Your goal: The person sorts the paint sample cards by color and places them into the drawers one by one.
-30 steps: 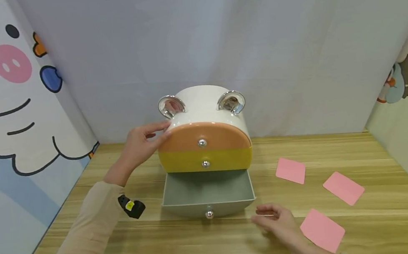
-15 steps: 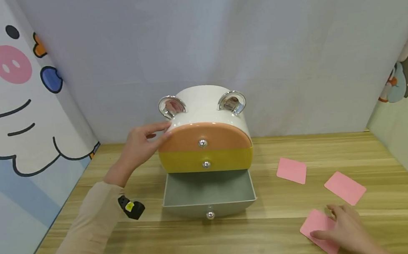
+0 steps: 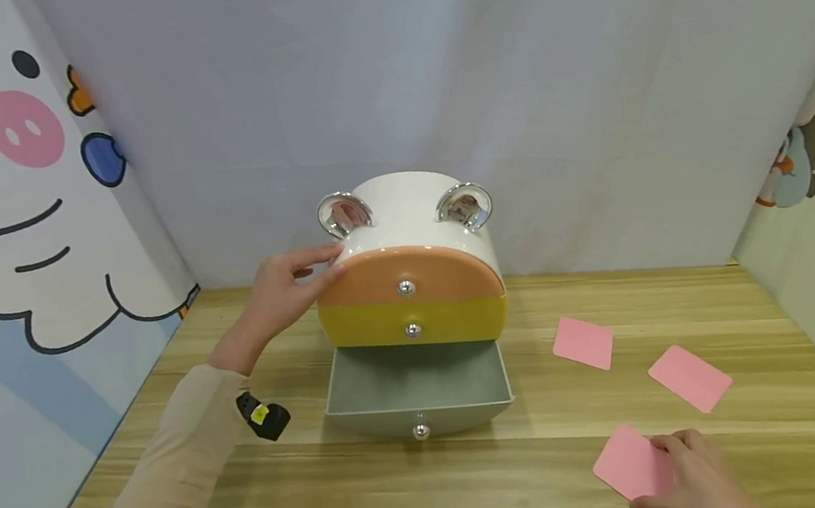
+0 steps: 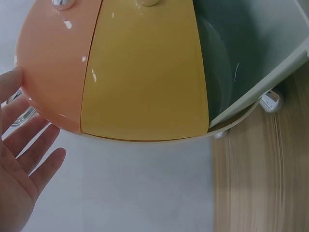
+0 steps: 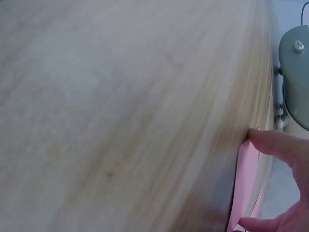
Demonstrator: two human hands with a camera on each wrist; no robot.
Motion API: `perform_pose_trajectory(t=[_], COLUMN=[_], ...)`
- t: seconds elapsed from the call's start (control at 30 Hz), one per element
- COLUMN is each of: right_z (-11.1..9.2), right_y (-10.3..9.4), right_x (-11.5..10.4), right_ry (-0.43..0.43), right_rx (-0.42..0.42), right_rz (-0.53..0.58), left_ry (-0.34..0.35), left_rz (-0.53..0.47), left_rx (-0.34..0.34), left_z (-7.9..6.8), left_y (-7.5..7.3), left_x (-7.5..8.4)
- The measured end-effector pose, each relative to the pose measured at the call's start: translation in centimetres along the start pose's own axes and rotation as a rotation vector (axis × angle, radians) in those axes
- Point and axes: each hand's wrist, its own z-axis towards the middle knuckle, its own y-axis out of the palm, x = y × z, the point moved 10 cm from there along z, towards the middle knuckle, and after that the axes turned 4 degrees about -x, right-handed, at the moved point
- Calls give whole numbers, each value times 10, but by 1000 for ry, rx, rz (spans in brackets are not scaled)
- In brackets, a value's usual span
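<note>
A small drawer cabinet with a white top (image 3: 410, 208) and silver ears stands mid-table. Its orange drawer (image 3: 365, 280) and yellow drawer (image 3: 370, 323) are closed, while the grey-green bottom drawer (image 3: 464, 418) is pulled out, with nothing seen inside. My left hand (image 3: 279, 292) rests against the cabinet's upper left; in the left wrist view the thumb touches the orange front and spread fingers (image 4: 41, 145) lie along the side. At the table's right front, my right hand (image 3: 693, 479) pinches a pink card (image 3: 631, 461) between thumb and fingers at opposite edges.
Two more pink cards lie on the wood-grain table (image 3: 524, 484) to the right: one card (image 3: 584, 343) near the cabinet, another card (image 3: 691, 378) farther right. A black strap-like piece (image 3: 266, 417) shows by the left sleeve. Printed panels flank a pale curtain (image 3: 586, 99) behind.
My right hand has moved from beside the pulled-out drawer rightward to the nearest pink card and gripped it; the card has shifted slightly left. My left hand stays on the cabinet.
</note>
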Motion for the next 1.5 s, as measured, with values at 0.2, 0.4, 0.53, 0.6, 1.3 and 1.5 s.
perform_pose_trajectory(t=[0.2, 0.4, 0.53, 0.6, 1.3, 1.5], right_z=[2, 10, 16, 19, 93, 111], right_y=[-2, 3, 9, 9, -79, -61], right_x=[-4, -1, 5, 2, -132, -170], right_ry=[6, 22, 41, 4, -212, -258], right_rx=[1, -83, -199, -263, -332, -216], right_rz=[13, 203, 465, 564, 763, 771], left_ry=[-3, 5, 6, 6, -4, -3], left_rz=[8, 7, 11, 11, 19, 23], left_rx=[2, 4, -3, -4, 0, -5], left_z=[0, -1, 0, 0, -1, -1], left_y=[0, -1, 1, 1, -1, -1], left_x=[1, 1, 2, 3, 1, 2])
